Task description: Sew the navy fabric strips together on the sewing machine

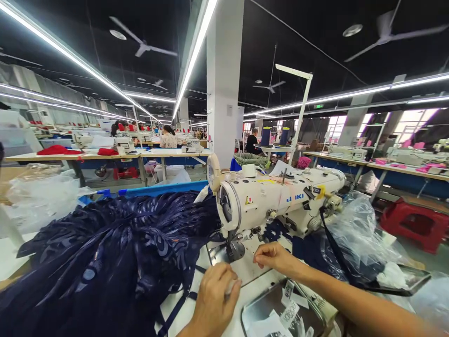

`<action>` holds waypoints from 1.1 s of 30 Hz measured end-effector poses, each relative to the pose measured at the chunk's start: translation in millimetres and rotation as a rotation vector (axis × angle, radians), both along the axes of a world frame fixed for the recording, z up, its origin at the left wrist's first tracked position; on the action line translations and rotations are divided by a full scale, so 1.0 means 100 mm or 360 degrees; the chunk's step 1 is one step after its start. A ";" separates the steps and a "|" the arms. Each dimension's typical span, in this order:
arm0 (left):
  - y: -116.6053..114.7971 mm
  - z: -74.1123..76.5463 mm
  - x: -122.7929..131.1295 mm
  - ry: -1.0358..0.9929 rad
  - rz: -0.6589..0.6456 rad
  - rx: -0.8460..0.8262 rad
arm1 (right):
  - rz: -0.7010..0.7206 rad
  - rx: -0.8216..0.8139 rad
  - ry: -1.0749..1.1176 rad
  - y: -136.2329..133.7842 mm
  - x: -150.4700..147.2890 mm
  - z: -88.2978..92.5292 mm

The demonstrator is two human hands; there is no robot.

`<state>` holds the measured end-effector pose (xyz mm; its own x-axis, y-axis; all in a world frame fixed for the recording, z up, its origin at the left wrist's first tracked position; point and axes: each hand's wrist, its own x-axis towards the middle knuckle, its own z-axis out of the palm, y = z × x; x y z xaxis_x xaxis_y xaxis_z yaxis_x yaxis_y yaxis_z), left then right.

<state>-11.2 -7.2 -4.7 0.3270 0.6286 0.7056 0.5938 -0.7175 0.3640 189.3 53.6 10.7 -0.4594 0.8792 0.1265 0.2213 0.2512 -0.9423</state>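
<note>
A white Juki sewing machine (pixel 266 196) stands in front of me, its needle area (pixel 234 248) low at the left end. My left hand (pixel 216 295) is just in front of the needle plate with its fingers curled towards the thumb; a small pale bit shows between them, too little to name. To the right of the needle, my right hand (pixel 275 258) pinches thumb and fingertips together over the machine bed; what they hold, if anything, is too small to see. A large heap of dark navy fabric (pixel 115 252) lies left of the machine, with narrow navy straps (pixel 177 311) near my left hand.
A metal tray (pixel 247 312) with white printed labels (pixel 290 312) sits below my right forearm. Clear plastic bags (pixel 361 229) and a dark tray (pixel 417 281) lie at right. Thread cones (pixel 265 137) stand behind the machine; a red stool (pixel 414 224) is farther right.
</note>
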 end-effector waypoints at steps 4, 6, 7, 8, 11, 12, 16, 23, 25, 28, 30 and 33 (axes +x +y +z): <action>0.02 0.15 0.07 -0.0518 -0.0201 -0.0736 | 0.0203 0.0132 0.0030 -0.12 0.09 0.13; 0.04 0.19 0.17 -0.0706 -0.0471 -0.1085 | 0.0332 0.0058 0.0123 -0.18 0.06 0.18; 0.05 0.20 0.22 -0.0796 -0.0613 -0.1217 | 0.0406 0.0001 0.0177 -0.21 0.05 0.20; 0.07 0.21 0.28 -0.0883 -0.0724 -0.1312 | 0.0475 -0.0055 0.0232 -0.23 0.03 0.20; 0.10 0.22 0.41 -0.1047 -0.0826 -0.1452 | 0.0526 -0.0174 0.0399 -0.28 -0.02 0.18; 0.11 0.21 0.44 -0.1069 -0.0814 -0.1478 | 0.0475 -0.0202 0.0439 -0.28 -0.03 0.16; 0.13 0.15 0.51 -0.1106 -0.0797 -0.1615 | 0.0304 -0.0340 0.0463 -0.25 -0.03 0.04; 0.14 0.00 0.45 -0.0688 -0.0092 -0.0944 | -0.0013 0.0018 0.0369 -0.13 -0.05 -0.08; 0.14 -0.01 0.41 -0.0429 0.0050 -0.0654 | -0.0024 0.0088 0.0297 -0.10 -0.06 -0.09; 0.14 0.00 0.34 -0.0096 0.0088 -0.0289 | 0.0031 0.0205 0.0247 -0.05 -0.08 -0.12; 0.16 0.00 0.31 0.0065 0.0100 -0.0118 | 0.0076 0.0283 0.0182 -0.02 -0.10 -0.14; 0.19 -0.01 0.28 0.0181 0.0155 0.0006 | 0.0087 0.0418 -0.0029 0.03 -0.15 -0.19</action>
